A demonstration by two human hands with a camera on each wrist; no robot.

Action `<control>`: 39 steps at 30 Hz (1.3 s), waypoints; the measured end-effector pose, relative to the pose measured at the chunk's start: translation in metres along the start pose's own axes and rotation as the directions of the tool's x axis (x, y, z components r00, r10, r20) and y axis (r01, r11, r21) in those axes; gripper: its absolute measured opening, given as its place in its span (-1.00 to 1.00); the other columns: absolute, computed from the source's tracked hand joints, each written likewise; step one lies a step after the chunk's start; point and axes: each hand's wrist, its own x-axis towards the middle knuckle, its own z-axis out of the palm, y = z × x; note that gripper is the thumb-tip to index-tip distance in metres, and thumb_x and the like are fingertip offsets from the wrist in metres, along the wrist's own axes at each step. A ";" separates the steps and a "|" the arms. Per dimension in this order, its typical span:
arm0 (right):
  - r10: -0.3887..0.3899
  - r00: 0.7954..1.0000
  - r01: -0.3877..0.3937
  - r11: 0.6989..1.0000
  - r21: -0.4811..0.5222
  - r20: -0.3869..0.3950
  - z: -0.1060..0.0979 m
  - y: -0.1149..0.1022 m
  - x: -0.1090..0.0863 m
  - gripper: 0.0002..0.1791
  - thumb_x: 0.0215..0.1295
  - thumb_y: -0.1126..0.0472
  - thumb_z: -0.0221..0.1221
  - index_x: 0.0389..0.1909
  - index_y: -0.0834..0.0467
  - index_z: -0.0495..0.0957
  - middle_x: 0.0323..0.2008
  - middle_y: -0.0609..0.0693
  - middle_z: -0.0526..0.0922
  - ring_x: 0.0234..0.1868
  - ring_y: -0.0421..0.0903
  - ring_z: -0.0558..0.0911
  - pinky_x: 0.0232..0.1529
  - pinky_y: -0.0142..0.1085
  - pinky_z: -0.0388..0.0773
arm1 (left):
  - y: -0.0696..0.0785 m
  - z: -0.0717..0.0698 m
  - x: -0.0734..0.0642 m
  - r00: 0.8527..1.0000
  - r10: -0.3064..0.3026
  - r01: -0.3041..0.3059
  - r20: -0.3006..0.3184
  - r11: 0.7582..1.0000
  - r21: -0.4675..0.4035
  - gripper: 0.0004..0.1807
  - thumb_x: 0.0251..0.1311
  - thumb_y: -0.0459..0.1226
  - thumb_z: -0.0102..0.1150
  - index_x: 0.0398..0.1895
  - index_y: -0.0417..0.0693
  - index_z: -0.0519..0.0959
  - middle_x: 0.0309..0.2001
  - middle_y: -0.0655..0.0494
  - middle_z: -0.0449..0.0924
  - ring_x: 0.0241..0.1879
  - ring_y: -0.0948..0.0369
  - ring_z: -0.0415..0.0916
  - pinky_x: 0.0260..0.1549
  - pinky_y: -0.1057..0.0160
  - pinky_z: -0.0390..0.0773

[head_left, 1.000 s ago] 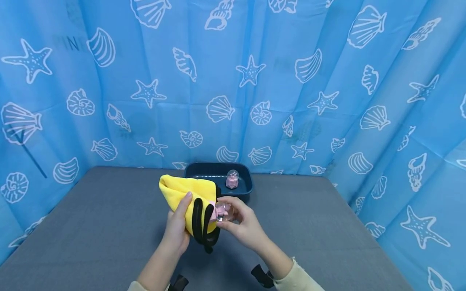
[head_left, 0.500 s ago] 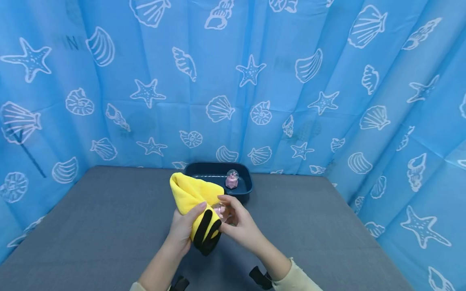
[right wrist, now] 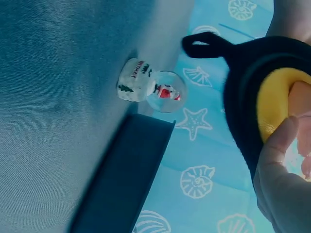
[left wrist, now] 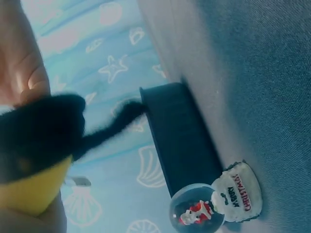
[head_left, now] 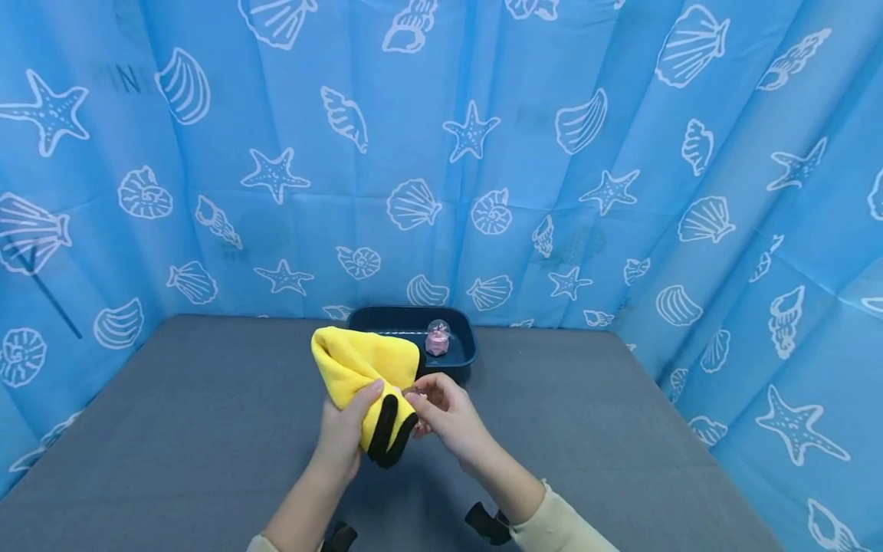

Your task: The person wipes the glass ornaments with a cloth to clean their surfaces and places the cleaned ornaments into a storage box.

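In the head view, my left hand (head_left: pixel 339 429) grips a folded yellow cloth (head_left: pixel 362 360) with black edging, its thumb laid over the front. The cloth wraps part of a pink snow globe (head_left: pixel 419 429), which is mostly hidden by cloth and fingers. My right hand (head_left: pixel 451 422) holds the globe from the right with curled fingers, close against the cloth's edge. The right wrist view gives the cloth's black rim (right wrist: pixel 235 111) with a hanging loop, and the right thumb (right wrist: pixel 279 145) next to the globe's clear dome.
A dark blue tray (head_left: pixel 372 313) stands at the table's back, with another pink snow globe (head_left: pixel 438 341) inside. Both wrist views show a Christmas snow globe (left wrist: pixel 239 193) with a white base beside the tray; the cloth and hands hide it from the head view. A shell-patterned curtain (head_left: pixel 441 169) hangs behind.
The cloth has shifted slightly right and covers more of the pink globe. The right hand has turned the globe and changed its hold; the dome, plain to see earlier, is now largely hidden.
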 end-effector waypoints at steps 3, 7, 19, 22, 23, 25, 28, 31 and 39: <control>-0.016 1.000 0.017 1.000 0.018 -0.014 0.000 0.002 -0.001 -0.66 0.40 0.20 0.16 0.00 0.36 0.39 -0.26 0.08 0.53 -0.34 -0.07 0.56 -0.25 -0.35 0.59 | 0.002 -0.002 0.002 0.999 -0.041 0.039 -0.034 0.998 -0.055 -0.60 0.31 -0.34 0.07 0.12 -0.19 0.19 -0.12 0.00 0.36 -0.21 0.20 0.50 -0.18 0.28 0.59; -0.041 0.999 0.042 0.997 0.059 -0.029 -0.003 0.003 -0.002 -0.59 0.36 0.24 0.19 0.09 0.38 0.35 -0.09 0.17 0.54 -0.18 -0.04 0.57 -0.08 -0.29 0.60 | 0.003 -0.006 0.005 0.991 -0.099 0.089 -0.095 0.991 -0.102 -0.59 0.33 -0.31 0.07 0.15 -0.15 0.19 -0.08 0.04 0.35 -0.15 0.22 0.48 -0.12 0.31 0.57; 0.009 0.995 0.013 0.972 0.236 -0.094 -0.009 0.002 -0.001 -0.56 0.43 0.28 0.07 0.23 0.36 0.25 -0.05 0.17 0.46 -0.18 -0.09 0.54 0.00 -0.28 0.55 | 0.005 -0.006 0.002 1.000 -0.010 0.012 0.013 0.995 -0.100 -0.55 0.28 -0.23 0.23 0.10 -0.14 0.26 -0.13 0.11 0.44 -0.16 0.26 0.49 -0.13 0.33 0.55; 0.023 0.994 0.004 0.969 0.248 -0.109 -0.007 0.001 -0.001 -0.55 0.45 0.24 0.05 0.23 0.38 0.26 -0.14 0.09 0.47 -0.26 -0.12 0.52 -0.06 -0.34 0.53 | 0.003 -0.001 0.001 0.997 0.046 -0.048 0.058 0.998 0.039 -0.47 0.21 -0.30 0.29 0.12 -0.23 0.25 -0.12 0.03 0.43 -0.18 0.21 0.48 -0.15 0.29 0.56; 0.026 0.994 0.002 0.970 0.244 -0.110 -0.007 0.001 -0.002 -0.54 0.46 0.21 0.06 0.24 0.38 0.26 -0.17 0.07 0.47 -0.27 -0.13 0.51 -0.08 -0.36 0.52 | 0.002 0.001 0.001 0.997 0.054 -0.058 0.060 0.996 0.072 -0.46 0.20 -0.33 0.29 0.13 -0.26 0.24 -0.12 0.00 0.43 -0.18 0.19 0.48 -0.14 0.28 0.56; 0.027 0.994 -0.001 0.970 0.245 -0.104 -0.006 0.001 -0.002 -0.52 0.46 0.19 0.05 0.24 0.40 0.25 -0.21 0.05 0.47 -0.27 -0.13 0.50 -0.10 -0.39 0.51 | 0.003 0.003 0.000 0.998 0.051 -0.054 0.039 0.993 0.109 -0.47 0.22 -0.35 0.27 0.14 -0.29 0.23 -0.12 -0.01 0.42 -0.18 0.19 0.48 -0.14 0.28 0.56; 0.031 0.995 -0.006 0.968 0.251 -0.096 -0.005 0.001 -0.003 -0.51 0.48 0.17 0.04 0.25 0.41 0.24 -0.19 0.05 0.48 -0.26 -0.12 0.49 -0.10 -0.40 0.52 | 0.002 0.005 0.000 0.999 0.039 -0.035 -0.031 0.992 0.120 -0.51 0.24 -0.35 0.26 0.11 -0.33 0.25 -0.16 -0.01 0.44 -0.21 0.22 0.49 -0.18 0.30 0.57; 0.033 0.996 -0.010 0.964 0.265 -0.086 -0.006 0.001 -0.003 -0.52 0.50 0.16 -0.01 0.24 0.43 0.24 -0.14 0.07 0.49 -0.26 -0.12 0.50 -0.13 -0.41 0.53 | 0.002 0.004 0.000 0.998 0.018 -0.010 -0.067 0.993 0.116 -0.51 0.25 -0.33 0.26 0.11 -0.32 0.26 -0.16 0.01 0.45 -0.22 0.24 0.49 -0.20 0.31 0.56; 0.080 0.992 -0.053 0.962 0.268 -0.093 -0.010 0.000 0.002 -0.57 0.53 0.03 -0.07 0.04 0.37 0.33 -0.26 0.04 0.50 -0.38 -0.15 0.49 -0.28 -0.42 0.54 | -0.001 -0.003 0.005 0.997 -0.017 0.011 -0.079 0.997 -0.071 -0.64 0.29 -0.35 0.20 0.04 -0.23 0.29 -0.19 0.09 0.45 -0.23 0.27 0.52 -0.19 0.33 0.59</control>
